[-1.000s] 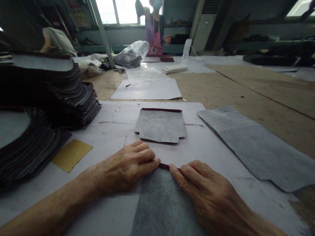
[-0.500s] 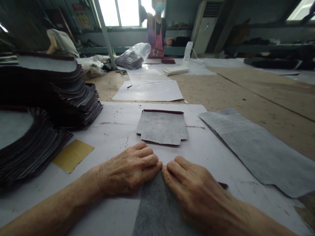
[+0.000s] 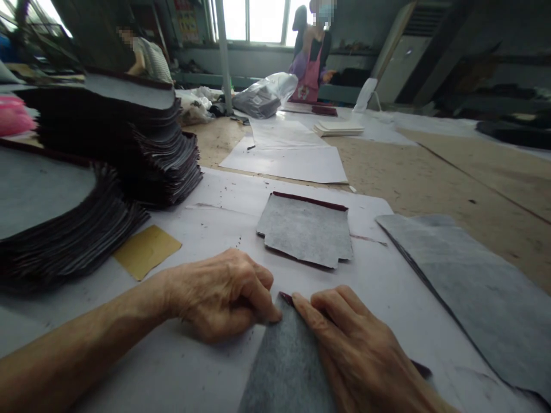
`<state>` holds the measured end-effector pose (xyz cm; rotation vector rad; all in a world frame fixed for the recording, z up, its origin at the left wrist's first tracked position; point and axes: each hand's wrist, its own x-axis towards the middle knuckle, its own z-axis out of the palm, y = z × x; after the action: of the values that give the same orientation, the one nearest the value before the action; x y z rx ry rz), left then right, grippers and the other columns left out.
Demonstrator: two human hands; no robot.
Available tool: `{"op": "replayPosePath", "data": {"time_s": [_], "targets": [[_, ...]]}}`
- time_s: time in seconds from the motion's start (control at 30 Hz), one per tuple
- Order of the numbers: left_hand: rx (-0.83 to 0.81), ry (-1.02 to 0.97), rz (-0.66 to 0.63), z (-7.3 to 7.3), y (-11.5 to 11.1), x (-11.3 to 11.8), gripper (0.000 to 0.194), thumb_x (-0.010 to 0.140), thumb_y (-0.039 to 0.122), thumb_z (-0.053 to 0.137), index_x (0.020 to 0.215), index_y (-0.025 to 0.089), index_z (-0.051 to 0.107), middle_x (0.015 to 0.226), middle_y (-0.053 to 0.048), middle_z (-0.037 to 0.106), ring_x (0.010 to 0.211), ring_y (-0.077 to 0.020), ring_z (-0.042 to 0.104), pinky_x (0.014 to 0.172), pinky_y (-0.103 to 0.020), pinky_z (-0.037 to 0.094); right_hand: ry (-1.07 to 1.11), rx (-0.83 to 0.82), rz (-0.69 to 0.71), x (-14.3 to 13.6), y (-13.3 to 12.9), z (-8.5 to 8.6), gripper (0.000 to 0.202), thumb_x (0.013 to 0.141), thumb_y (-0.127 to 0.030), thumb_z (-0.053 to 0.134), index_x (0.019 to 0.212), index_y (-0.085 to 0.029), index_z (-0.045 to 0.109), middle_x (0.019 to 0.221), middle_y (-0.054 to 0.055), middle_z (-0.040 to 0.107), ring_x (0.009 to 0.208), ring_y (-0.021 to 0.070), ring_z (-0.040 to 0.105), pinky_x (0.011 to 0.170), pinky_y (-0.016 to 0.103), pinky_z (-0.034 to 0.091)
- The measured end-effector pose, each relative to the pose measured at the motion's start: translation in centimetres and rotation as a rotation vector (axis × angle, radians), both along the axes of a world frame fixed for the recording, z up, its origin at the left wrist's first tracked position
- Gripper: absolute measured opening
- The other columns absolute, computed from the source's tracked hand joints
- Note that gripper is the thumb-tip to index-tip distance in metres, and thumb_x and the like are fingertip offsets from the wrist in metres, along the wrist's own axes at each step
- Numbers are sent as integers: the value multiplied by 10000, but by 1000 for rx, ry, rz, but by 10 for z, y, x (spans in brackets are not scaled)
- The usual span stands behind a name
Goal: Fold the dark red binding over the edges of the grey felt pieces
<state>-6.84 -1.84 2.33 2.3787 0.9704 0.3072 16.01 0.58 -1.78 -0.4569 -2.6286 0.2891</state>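
Note:
A grey sheet (image 3: 282, 361) with a dark red folded corner at its far tip lies in front of me, running off the bottom edge. My left hand (image 3: 228, 295) has its fingers curled, the index fingertip pressing the sheet's left edge by the tip. Across the right side of the sheet rests my right hand (image 3: 348, 338), index finger stretched along the dark red fold, the other fingers bent beside it. Beyond both hands lies a notched grey piece (image 3: 305, 232) with a dark red strip along its far edge.
Tall stacks of dark-edged pieces (image 3: 120, 137) stand at the left, near a yellow square (image 3: 148, 251). Larger grey sheets (image 3: 473, 287) lie at the right. White sheets (image 3: 288, 158) and a plastic bag (image 3: 267, 94) are farther off. A person in a pink apron (image 3: 310, 71) stands beyond the table.
The view has turned left. My left hand has drawn slightly away from my right, and the dark red folded tip now shows between them.

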Motion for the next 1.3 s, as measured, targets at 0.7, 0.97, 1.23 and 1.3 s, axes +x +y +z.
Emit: {"op": "replayPosePath", "data": {"time_s": [0.7,0.97,1.23,1.3], "targets": [[110,65,-7,-2,0,1,213,697,45,474,691,183,636,598,27,496,530,-80,466,522,-181,372,19,-79,-93,-7,0,12,445,755,-24,361,1137,-174,534,831,70,490,756,173,487,599,304,478],[-24,-256,117,-8,3,1,167,737,145,547,832,133,683,749,-21,566,565,-75,499,529,-184,414,-73,-197,-356,1,-1,16,54,742,-119,518,738,-168,496,739,40,527,713,190,507,612,330,425],[152,-261,226,-24,-1,27,218,874,252,450,848,162,647,755,-28,603,666,-108,565,622,-216,433,132,3,-215,8,6,-5,178,683,-23,447,712,-193,405,678,-7,502,592,114,488,519,212,356],[274,-233,227,-27,-3,34,260,871,245,410,752,158,625,663,-23,587,618,-115,551,608,-232,413,163,56,-200,7,10,-11,172,692,-42,461,774,-191,437,676,-17,504,570,104,487,517,201,358]]}}
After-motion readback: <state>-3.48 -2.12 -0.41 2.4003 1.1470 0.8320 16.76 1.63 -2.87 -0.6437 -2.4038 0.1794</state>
